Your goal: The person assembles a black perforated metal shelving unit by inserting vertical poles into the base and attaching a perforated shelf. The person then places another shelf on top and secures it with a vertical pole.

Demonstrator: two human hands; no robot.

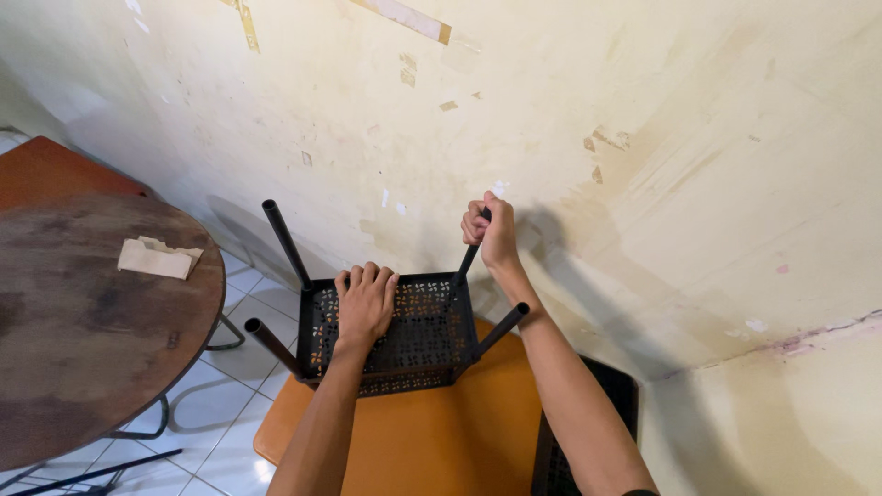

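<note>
A black perforated metal shelf tray (418,340) stands on an orange table top (432,432), close to the wall. Black tubular legs rise from its corners: one at the back left (285,243), one at the front left (271,344), one at the front right (501,329). My left hand (365,298) lies flat on the tray's perforated surface, fingers spread over its far edge. My right hand (491,234) is closed around the top of the back right leg (465,264), which leans toward the wall.
A worn round brown table (83,331) with a folded piece of paper (156,257) stands at the left over white floor tiles (220,404). A second black perforated panel (560,459) lies at the lower right. A stained cream wall (551,119) fills the background.
</note>
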